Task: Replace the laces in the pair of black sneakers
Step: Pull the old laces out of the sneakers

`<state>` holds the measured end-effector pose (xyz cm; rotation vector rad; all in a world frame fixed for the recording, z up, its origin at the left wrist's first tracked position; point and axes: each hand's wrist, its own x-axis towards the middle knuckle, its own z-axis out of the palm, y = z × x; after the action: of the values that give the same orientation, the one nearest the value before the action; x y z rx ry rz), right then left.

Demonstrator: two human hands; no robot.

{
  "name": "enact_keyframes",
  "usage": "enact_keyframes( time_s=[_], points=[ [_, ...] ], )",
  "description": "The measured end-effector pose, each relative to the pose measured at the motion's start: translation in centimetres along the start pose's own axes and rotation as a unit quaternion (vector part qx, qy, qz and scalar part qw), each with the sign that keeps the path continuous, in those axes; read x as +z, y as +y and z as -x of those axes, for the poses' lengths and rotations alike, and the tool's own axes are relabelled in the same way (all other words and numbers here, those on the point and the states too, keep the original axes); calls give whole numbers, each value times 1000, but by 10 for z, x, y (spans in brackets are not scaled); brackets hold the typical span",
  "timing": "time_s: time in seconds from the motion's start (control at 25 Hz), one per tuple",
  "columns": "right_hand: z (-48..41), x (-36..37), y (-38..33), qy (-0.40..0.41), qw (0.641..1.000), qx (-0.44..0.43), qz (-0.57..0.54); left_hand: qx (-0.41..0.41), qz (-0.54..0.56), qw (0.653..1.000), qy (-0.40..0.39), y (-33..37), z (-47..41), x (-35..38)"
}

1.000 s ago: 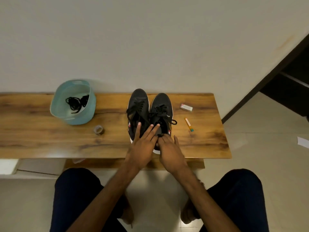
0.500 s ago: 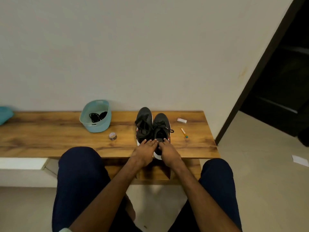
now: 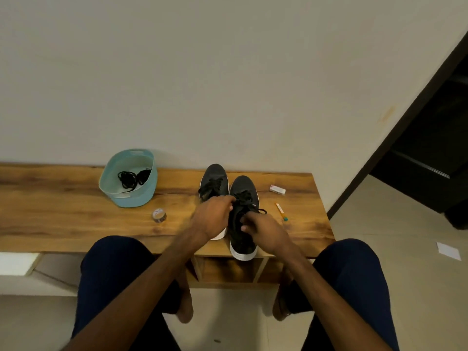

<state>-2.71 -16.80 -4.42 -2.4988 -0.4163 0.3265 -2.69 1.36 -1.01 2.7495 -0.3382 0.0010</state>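
The black sneakers point(image 3: 215, 174) stand side by side on the wooden bench point(image 3: 63, 214), the right one nearer to me. My left hand point(image 3: 212, 217) and right hand point(image 3: 266, 230) have fingers curled narrow, pinching its laces point(image 3: 244, 197). Print on the white box point(image 3: 277, 190) is unreadable.

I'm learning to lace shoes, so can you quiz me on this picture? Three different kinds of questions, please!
1. True or false: the light blue plastic tub on the long wooden bench holds loose black laces.
2. The left hand and right hand pinch the tied laces of which black sneaker? A) the nearer, overhanging one B) the farther one
3. Fill in: the small tape roll lies between the tub and the ____.
Key: 1 true; 2 A; 3 sneakers.
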Motion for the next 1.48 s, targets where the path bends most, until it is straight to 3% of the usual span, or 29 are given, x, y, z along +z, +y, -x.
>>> enact_keyframes(
  time_s=[0.12,0.4,0.56,0.8,0.92,1.12,1.24,1.32,1.36,1.4,1.44,1.48],
  points=[
    [-37,-35,15,102,994,14,-34,-22,0,1000,-17,-13,-35,1],
    [-81,-41,29,-72,997,3,-2,-15,34,996,-84,-24,-74,28],
    [-94,-41,21,-52,995,22,77,-16,30,998,-59,-20,-88,27],
    [-88,-48,19,-54,997,41,48,-74,131,986,-77,-24,-96,16],
    [-80,-52,21,-19,996,55,-72,-39,95,987,-121,-19,-91,19],
    [-71,-82,23,2,890,101,-444,-40,68,990,-118,-18,-89,22],
    [-76,-93,20,115,746,50,-654,-54,85,989,-107,-17,-87,24],
    [-80,-101,25,189,654,45,-731,-59,89,989,-101,-17,-87,25],
    [-81,-100,30,214,664,66,-714,-62,96,988,-99,-18,-87,26],
    [-82,-98,34,231,746,104,-616,-71,127,984,-98,-17,-87,26],
    [-83,-91,39,222,869,137,-419,-93,186,973,-101,-18,-88,26],
    [-83,-80,43,189,952,146,-193,-124,263,951,-105,-17,-88,24]
  ],
)
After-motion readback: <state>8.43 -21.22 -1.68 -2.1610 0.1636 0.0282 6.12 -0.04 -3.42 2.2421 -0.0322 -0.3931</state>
